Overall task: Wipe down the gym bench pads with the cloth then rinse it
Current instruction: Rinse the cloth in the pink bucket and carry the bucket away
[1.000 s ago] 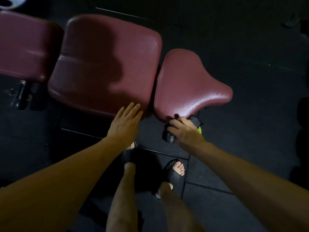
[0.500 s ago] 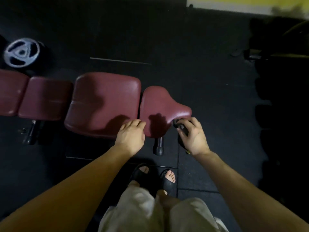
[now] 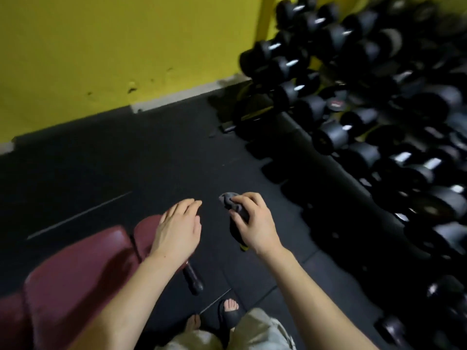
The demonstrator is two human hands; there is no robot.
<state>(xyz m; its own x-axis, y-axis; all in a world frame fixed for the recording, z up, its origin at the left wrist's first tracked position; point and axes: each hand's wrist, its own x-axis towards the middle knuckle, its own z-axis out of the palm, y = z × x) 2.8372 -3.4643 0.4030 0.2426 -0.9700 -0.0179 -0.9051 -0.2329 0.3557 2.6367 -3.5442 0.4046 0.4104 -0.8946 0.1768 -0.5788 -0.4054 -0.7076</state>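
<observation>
Your right hand (image 3: 255,223) grips the bunched grey cloth (image 3: 233,204), now lifted clear of the maroon bench pads (image 3: 75,281) it was wiping a second ago; your left hand (image 3: 177,231), fingers relaxed and holding nothing, hangs over the small seat pad (image 3: 145,232). You have straightened and turned away, so the wiping looks finished and rinsing comes next. To your right, the dumbbell rack (image 3: 366,109) crowds the floor (image 3: 126,160).

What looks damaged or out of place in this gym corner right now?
The yellow wall has chips and scuffs low down, just above the baseboard. Nothing looks spilled. The dumbbells are too blurred to judge.
</observation>
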